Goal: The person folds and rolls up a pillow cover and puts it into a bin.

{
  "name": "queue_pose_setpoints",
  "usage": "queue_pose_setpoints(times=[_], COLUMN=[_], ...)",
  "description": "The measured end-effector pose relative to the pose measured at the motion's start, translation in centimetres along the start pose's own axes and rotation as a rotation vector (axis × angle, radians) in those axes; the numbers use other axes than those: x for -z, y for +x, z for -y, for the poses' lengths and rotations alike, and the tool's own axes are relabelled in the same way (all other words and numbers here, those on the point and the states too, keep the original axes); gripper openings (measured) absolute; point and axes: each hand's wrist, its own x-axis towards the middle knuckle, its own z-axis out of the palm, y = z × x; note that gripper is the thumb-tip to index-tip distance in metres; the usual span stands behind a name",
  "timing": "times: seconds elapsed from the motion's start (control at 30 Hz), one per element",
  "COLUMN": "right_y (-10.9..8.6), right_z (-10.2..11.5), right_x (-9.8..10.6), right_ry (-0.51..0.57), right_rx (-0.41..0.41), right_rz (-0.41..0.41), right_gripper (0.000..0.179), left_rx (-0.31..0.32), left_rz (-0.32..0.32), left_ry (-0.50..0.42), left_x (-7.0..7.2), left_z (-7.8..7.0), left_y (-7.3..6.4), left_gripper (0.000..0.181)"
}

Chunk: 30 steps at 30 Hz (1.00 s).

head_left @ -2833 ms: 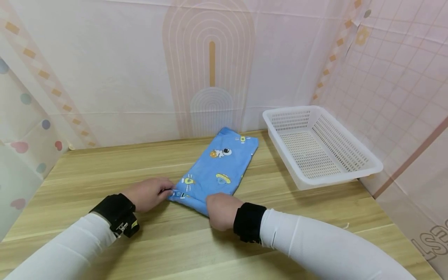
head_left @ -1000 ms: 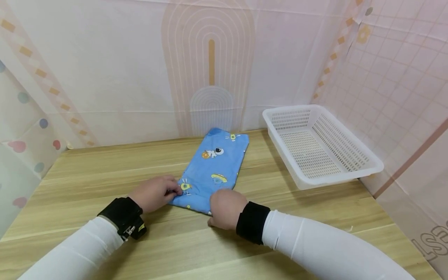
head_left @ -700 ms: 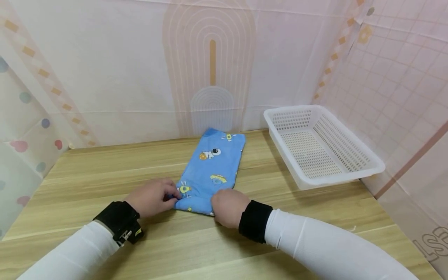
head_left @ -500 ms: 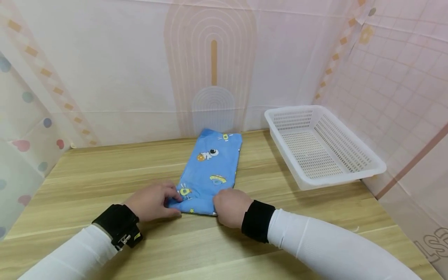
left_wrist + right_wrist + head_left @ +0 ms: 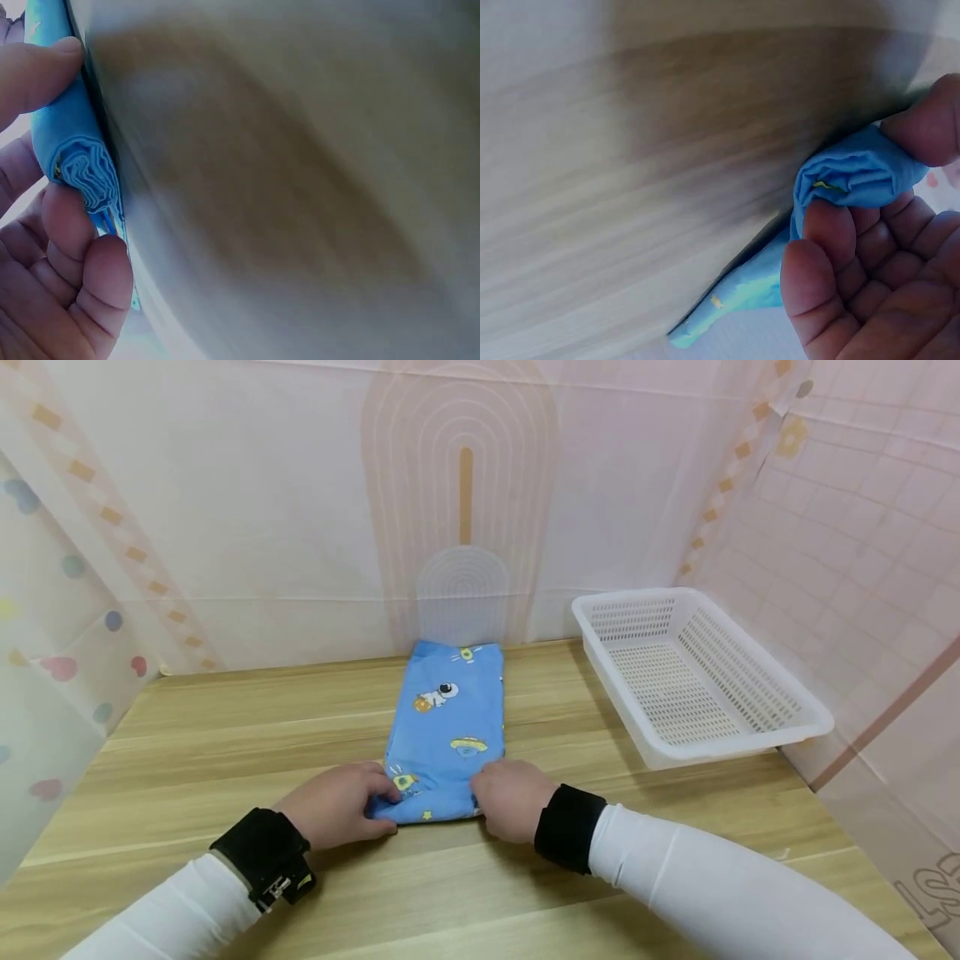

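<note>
A long folded blue cloth (image 5: 450, 718) with astronaut and spaceship prints lies on the wooden table, its near end rolled up. My left hand (image 5: 337, 806) pinches the left end of that roll, thumb on the near side and fingertips over the top. At the right end my right hand (image 5: 513, 799) grips the roll between thumb and curled fingers. Coiled layers of the cloth (image 5: 79, 161) show at the roll's end in the left wrist view. In the right wrist view, the other end of the cloth (image 5: 862, 169) shows stacked folds beside the fingers.
A white perforated plastic basket (image 5: 738, 745) stands at the table's right side, tilted near the right wall. Pale printed sheets (image 5: 285, 510) cover the walls behind and beside the wooden table (image 5: 247, 735). The cloth's far end reaches the back wall.
The cloth has swung from a rightward slant to nearly straight, its far end moving left. Its near end is rolled further, and both hands have stayed on it.
</note>
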Motion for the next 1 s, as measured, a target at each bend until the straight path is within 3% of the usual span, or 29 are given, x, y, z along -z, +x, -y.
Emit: queue_pose_setpoints(times=[0.37, 0.7, 0.87, 1.0], right_y=[-0.7, -2.1, -2.7, -2.7], right_z=[-2.3, -3.5, -3.4, -3.8], right_x=[-0.1, -0.3, 0.2, 0.2], right_ry=[0.020, 0.060, 0.091, 0.148], right_rx=[-0.012, -0.039, -0.049, -0.046], right_rz=[-0.017, -0.051, -0.032, -0.018], right_gripper=[0.005, 0.015, 0.016, 0.017], left_rx=[-0.016, -0.001, 0.002, 0.018], left_rz=[-0.017, -0.028, -0.024, -0.022], left_ry=[0.063, 0.102, 0.121, 0.083], left_x=[-0.9, -1.0, -1.0, -1.0], left_z=[-2.2, -4.5, -4.9, -4.6], left_y=[0.9, 1.6, 1.9, 1.9], left_gripper=[0.021, 0.017, 0.023, 0.019])
